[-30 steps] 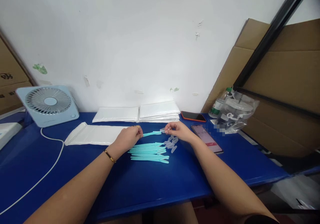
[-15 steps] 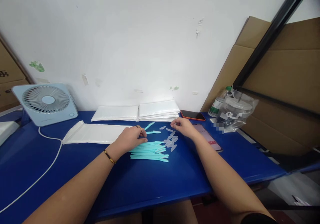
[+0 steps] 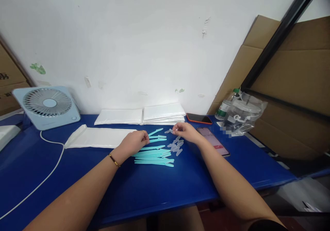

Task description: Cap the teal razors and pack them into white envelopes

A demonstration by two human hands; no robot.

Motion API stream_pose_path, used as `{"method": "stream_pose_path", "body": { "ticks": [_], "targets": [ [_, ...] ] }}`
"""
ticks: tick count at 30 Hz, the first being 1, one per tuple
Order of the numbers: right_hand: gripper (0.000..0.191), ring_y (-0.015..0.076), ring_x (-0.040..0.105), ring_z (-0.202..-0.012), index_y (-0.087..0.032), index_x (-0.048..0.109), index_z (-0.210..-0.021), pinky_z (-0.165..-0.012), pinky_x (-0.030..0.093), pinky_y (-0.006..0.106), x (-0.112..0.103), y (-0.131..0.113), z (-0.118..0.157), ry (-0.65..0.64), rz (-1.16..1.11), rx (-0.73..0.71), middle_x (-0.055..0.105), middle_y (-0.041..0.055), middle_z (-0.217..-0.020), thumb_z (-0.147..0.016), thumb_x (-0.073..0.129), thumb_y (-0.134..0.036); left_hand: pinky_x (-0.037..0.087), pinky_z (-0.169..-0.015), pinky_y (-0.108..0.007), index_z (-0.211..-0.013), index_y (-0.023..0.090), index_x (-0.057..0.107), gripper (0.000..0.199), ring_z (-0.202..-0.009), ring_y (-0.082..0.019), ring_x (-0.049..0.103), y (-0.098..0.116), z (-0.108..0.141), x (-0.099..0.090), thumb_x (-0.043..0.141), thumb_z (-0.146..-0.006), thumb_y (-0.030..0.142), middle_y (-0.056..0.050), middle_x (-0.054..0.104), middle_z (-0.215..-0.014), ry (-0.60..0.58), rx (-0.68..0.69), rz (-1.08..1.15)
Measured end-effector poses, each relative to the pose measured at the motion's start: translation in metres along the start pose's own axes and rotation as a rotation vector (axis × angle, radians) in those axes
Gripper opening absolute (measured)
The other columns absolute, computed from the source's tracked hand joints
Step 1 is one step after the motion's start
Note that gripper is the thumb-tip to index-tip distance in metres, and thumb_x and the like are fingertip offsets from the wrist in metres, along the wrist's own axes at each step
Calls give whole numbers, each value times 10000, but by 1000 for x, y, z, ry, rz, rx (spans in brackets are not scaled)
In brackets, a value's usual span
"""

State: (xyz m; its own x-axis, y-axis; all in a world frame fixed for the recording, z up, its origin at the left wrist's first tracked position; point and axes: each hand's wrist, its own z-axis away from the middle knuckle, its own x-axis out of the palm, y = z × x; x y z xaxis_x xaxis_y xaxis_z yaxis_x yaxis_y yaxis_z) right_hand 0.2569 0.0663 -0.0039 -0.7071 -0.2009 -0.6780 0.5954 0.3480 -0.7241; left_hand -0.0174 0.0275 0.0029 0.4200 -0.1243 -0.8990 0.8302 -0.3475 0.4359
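My left hand (image 3: pixel 135 142) is closed in a pinch at the handle end of a turquoise eyebrow razor (image 3: pixel 158 140), whose head points right. Two similar razors lie just beyond that one, and a row of several more razors (image 3: pixel 154 161) is spread on the table below the hand. My right hand (image 3: pixel 186 132) pinches a small translucent blade cap (image 3: pixel 173 131) between thumb and fingers, partly hidden by the fingertips. Several loose caps (image 3: pixel 177 144) are scattered between my hands, right of the razor heads.
White padded packets (image 3: pixel 165 112) are stacked along the wall; another white packet (image 3: pixel 95 137) lies behind my left hand. A blue fan (image 3: pixel 48 105) with a cable stands left. Two phones (image 3: pixel 199 118), a bottle (image 3: pixel 223 109) and a bagged cup (image 3: pixel 243 112) are at right.
My left hand has drawn slightly left, its fingers now pinched at a razor beside the two upper ones. The right hand has shifted a little left and down, with a cap at its fingertips.
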Motion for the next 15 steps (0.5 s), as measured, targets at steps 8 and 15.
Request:
{"method": "stream_pose_path", "body": {
  "ticks": [8,15],
  "targets": [
    [313,107,517,-608,-143,658,-809,-563,397,227,5,-15,7,-156,-288,-67,609,15,-701,-710,672,-439,354,-561,-242,-797,223,586,180,-685,-166,580,-9,-4,1,510,-789,386,-6,654,-751,32,-26,61],
    [268,102,493,-551,-153,675,-841,-515,374,224,23,-23,3,-132,-187,-99,598,5,-646,-750,645,-403,380,-589,-248,-823,213,590,190,-696,-165,588,2,-5,2,490,-808,375,-8,656,-754,19,22,42]
  ]
}}
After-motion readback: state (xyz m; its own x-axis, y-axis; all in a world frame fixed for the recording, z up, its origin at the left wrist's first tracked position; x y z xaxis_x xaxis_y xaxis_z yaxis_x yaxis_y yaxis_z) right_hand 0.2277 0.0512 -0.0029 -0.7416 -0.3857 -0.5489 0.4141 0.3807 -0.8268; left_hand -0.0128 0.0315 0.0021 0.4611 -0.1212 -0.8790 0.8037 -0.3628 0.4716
